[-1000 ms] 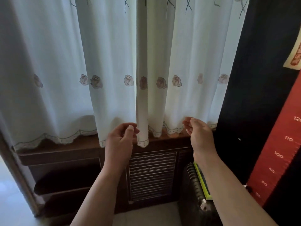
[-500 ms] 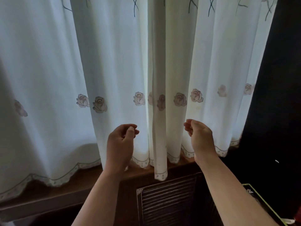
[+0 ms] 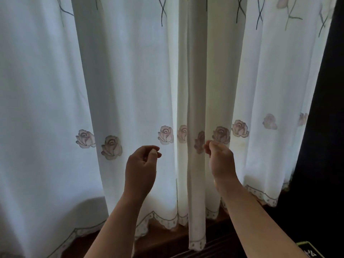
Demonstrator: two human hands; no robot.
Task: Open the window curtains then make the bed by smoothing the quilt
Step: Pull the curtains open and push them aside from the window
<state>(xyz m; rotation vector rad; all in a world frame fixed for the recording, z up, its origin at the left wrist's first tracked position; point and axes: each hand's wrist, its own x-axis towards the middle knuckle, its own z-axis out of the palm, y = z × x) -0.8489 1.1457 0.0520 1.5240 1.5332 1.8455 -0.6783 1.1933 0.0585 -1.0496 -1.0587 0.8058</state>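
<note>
Your curtains hang drawn across the window, and the narrow central fold where the panels overlap runs straight down the middle.

Half a second ago your right hand was off to the right of that fold and below the row of embroidered roses. It has since come up and in. Its fingertips now meet the fold's right edge, level with the rose printed on the fold. The fingers are curled, but you cannot tell from here whether they actually pinch the cloth or only touch it.

Your left hand has risen too, yet stays left of the fold and apart from it. Its fingers are curled in with the thumb against the forefinger, and no cloth shows between them.

You have also drawn closer. Less of the wooden sill shows under the fold than before, and the curtain's scalloped hem sits lower in view. Right of the fold, past the last panel, is the dark wall.
</note>
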